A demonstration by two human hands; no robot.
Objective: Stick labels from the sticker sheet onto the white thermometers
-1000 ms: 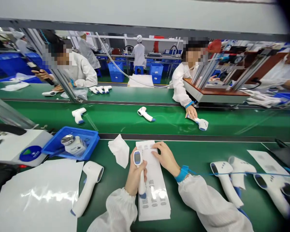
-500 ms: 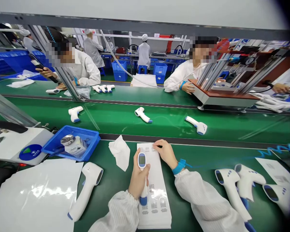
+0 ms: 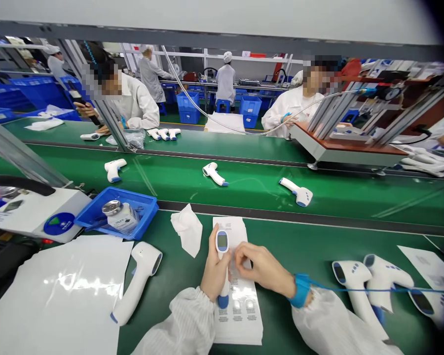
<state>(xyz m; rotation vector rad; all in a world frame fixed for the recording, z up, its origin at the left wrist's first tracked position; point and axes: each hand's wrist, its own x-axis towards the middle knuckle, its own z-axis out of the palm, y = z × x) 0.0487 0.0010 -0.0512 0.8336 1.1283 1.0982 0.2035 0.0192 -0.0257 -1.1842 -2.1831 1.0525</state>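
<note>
My left hand (image 3: 211, 276) is wrapped round the handle of a white infrared thermometer (image 3: 222, 241), its small grey screen facing up and its blue end toward me. Under it lies a stack of white label sheets (image 3: 240, 318) with rows of small print. My right hand (image 3: 262, 266) is closed in a pinch just right of the thermometer, over the sheets. Whatever is between those fingertips is too small to make out. A blue wrist strap (image 3: 301, 290) with a cord circles my right wrist.
Another thermometer (image 3: 140, 278) lies left, beside a glossy white sheet (image 3: 59, 296). A blue tray (image 3: 153, 209) holds a metal-capped bottle (image 3: 120, 214). Crumpled white paper (image 3: 188, 230) lies near the sheets. More thermometers (image 3: 355, 286) lie right; others rest on the green conveyor belt (image 3: 170, 180). Co-workers sit opposite.
My right hand has come from the label sheets' top edge down toward me, beside the thermometer. The thermometers on the belt have shifted slightly left. The co-worker at right has drawn a hand back.
</note>
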